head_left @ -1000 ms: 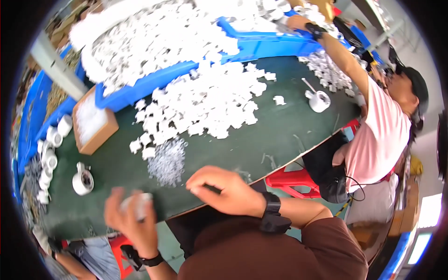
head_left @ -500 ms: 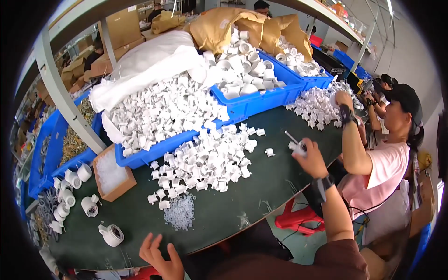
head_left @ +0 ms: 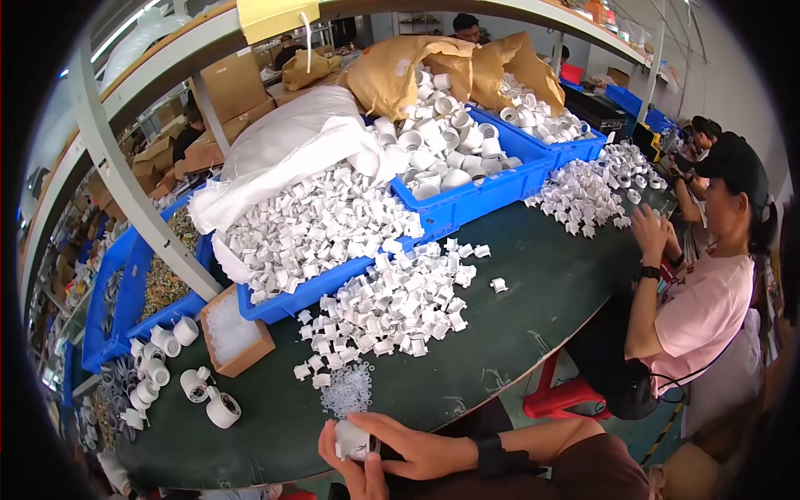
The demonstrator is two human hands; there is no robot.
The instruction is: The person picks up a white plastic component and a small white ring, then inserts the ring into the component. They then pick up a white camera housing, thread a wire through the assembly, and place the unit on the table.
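Both my hands meet at the table's front edge around a white plastic fitting [head_left: 352, 440]. My left hand [head_left: 357, 477] grips it from below and the left. Its fingers are wrapped along the near side. My right hand [head_left: 421, 450] presses on it from the right with bent fingers; a dark opening shows at that end. Just beyond lies a heap of small translucent rings [head_left: 346, 390], and behind it a pile of small white plastic clips [head_left: 392, 312]. To the left, two round white housings [head_left: 222, 408] with side stubs sit close together.
Blue bins [head_left: 467, 204] filled with white parts line the back. A small cardboard box [head_left: 265, 343] of clear pieces stands at left, near more white housings [head_left: 152, 372]. On the right, a co-worker in a pink shirt [head_left: 708, 292] handles parts. A shelf post [head_left: 142, 200] rises at left.
My right hand has come from the far right, with a white part and a thin rod, down to my left hand. The lone front housing now sits nearer the other. The view has shifted.
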